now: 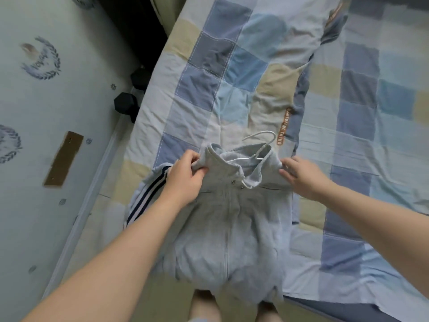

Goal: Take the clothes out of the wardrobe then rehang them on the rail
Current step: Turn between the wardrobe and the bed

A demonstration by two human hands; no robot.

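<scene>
A grey hoodie (229, 224) lies front up on the bed (362, 140), zip closed, its hem hanging over the near edge, with a white hanger (262, 145) pushed into the neck and its hook poking out onto the quilt. The left hand (185, 180) has the left shoulder bunched between curled fingers and thumb. The right hand (299, 176) is at the right shoulder, fingertips on the cloth; whether it pinches or only presses I cannot tell. A striped garment (148, 194) peeks from beneath on the left. This looks like seating the hoodie on the hanger before it goes to the rail, which is out of sight from here. To do it well, I would draw each shoulder seam fully over its hanger arm, left first since that side is rumpled, keep the hook centred in the collar, and free the hood so it falls behind. Then lift by the hook, not the cloth, lest one shoulder slip off.
</scene>
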